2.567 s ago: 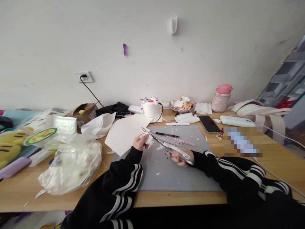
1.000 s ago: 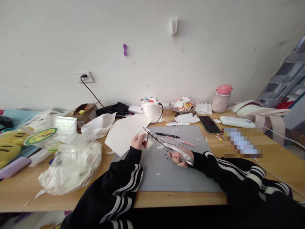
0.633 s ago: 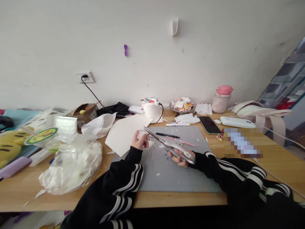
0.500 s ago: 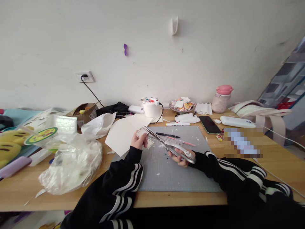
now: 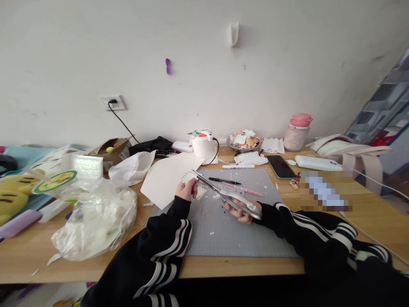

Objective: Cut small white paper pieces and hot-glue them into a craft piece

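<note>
Between the fingers of my left hand (image 5: 187,189) is a small white paper piece (image 5: 189,175) with a scalloped line drawn along its edge. My right hand (image 5: 240,211) grips the handles of a pair of grey-and-silver scissors (image 5: 233,197), whose blade tips reach the paper piece. Just below lies another small cream paper piece (image 5: 201,193) with a dotted border, on the grey cutting mat (image 5: 236,238). A black pen (image 5: 225,181) and a pink pen (image 5: 246,189) rest on the mat behind the scissors.
A large white paper sheet (image 5: 169,172) lies left of the mat, beside a crumpled plastic bag (image 5: 99,217). Behind stand a white pot (image 5: 204,148), a bowl of paper scraps (image 5: 244,140) and a pink-lidded bottle (image 5: 298,133). A phone (image 5: 281,166) and a power bank (image 5: 318,163) lie at the right.
The paper piece in my left hand has turned slightly, so more of its scalloped edge shows. The scissor blades look more closed than before; both hands stay nearly in place.
</note>
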Action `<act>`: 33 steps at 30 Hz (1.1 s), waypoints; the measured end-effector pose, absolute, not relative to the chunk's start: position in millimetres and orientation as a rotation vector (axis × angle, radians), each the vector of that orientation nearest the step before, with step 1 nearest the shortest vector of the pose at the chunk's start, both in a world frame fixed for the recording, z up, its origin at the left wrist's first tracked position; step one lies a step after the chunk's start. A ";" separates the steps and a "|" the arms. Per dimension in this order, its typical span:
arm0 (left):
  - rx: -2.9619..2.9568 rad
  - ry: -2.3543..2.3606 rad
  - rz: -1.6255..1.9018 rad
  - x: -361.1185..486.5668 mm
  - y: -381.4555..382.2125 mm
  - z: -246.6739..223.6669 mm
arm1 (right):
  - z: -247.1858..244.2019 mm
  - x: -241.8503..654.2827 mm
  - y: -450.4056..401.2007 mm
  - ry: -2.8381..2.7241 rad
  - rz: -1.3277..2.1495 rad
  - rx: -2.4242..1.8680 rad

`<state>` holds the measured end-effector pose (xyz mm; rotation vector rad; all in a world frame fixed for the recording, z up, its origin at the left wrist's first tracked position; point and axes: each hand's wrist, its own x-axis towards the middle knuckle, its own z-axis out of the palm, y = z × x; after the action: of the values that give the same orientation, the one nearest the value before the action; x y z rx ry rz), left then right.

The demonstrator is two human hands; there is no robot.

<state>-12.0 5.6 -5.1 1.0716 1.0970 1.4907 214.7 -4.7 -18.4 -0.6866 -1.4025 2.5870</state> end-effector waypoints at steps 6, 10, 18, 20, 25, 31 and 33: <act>1.091 1.119 1.466 -9.7 3.2 -3.2 | -16.6 213.9 -7.4 -1.422 2.534 -0.707; 1.091 1.102 1.452 -11.0 5.2 -5.1 | -14.4 212.3 -10.4 -1.435 2.486 -0.757; 1.093 1.100 1.432 -13.0 7.3 -5.9 | -6.5 208.8 -15.3 -1.446 2.417 -0.871; 1.093 1.102 1.441 -12.2 5.5 -4.3 | -5.0 208.5 -16.0 -1.445 2.414 -0.889; 1.093 1.091 1.463 -9.1 0.9 -1.0 | -2.3 208.4 -16.8 -1.447 2.411 -0.917; 1.063 1.079 1.477 -8.9 1.7 -2.2 | -4.1 209.0 -15.7 -1.456 2.414 -0.920; 1.077 1.081 1.466 -10.7 4.7 -4.8 | -5.9 209.7 -15.0 -1.454 2.423 -0.901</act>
<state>-10.7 4.7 -4.8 1.0770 1.0815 1.4659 209.7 -15.0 -5.9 -0.9009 -1.4543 2.4228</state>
